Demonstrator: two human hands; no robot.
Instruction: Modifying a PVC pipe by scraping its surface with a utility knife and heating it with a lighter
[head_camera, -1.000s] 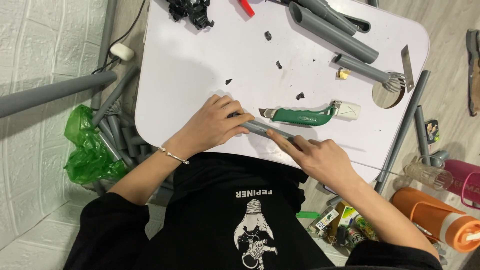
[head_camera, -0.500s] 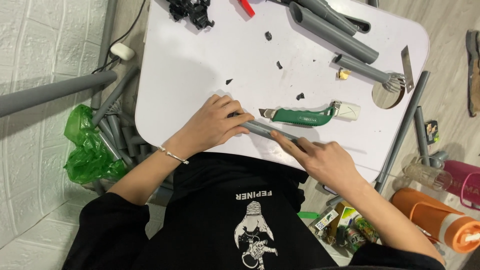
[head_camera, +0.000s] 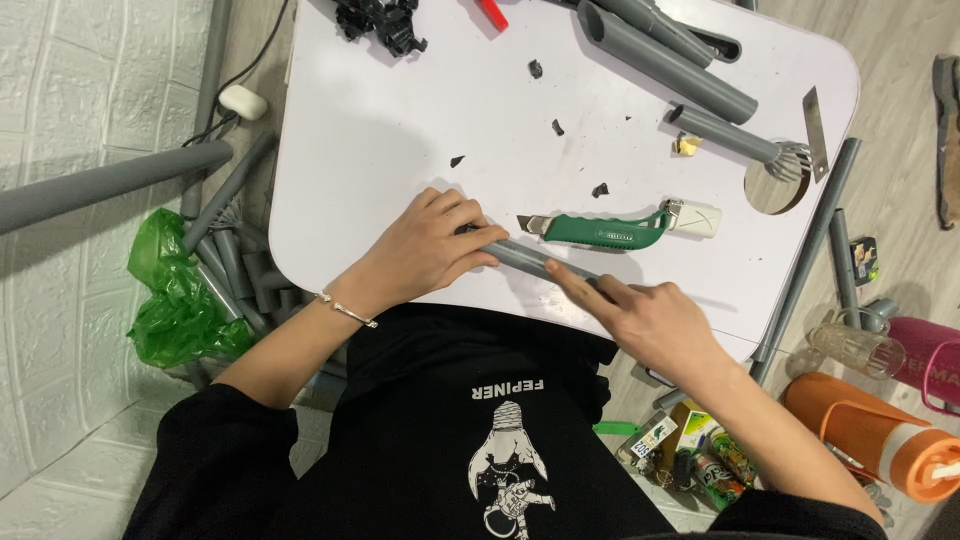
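Observation:
A short grey pipe (head_camera: 528, 259) lies near the front edge of the white table (head_camera: 380, 130). My left hand (head_camera: 425, 250) is closed over its left end and presses it down. My right hand (head_camera: 640, 318) grips the pipe's right end, index finger stretched along it. Just beyond the pipe lies a green-handled utility knife (head_camera: 600, 231), blade pointing left, touched by neither hand.
Several grey pipes (head_camera: 670, 55) and a metal blade (head_camera: 815, 125) lie at the table's far right, black clips (head_camera: 380, 18) at the far edge, dark scraps (head_camera: 557, 128) mid-table. Pipe offcuts and a green bag (head_camera: 175, 295) sit on the floor left; an orange bottle (head_camera: 870, 430) right.
My right hand has slid slightly right and down along the pipe. My left hand and the knife have not moved.

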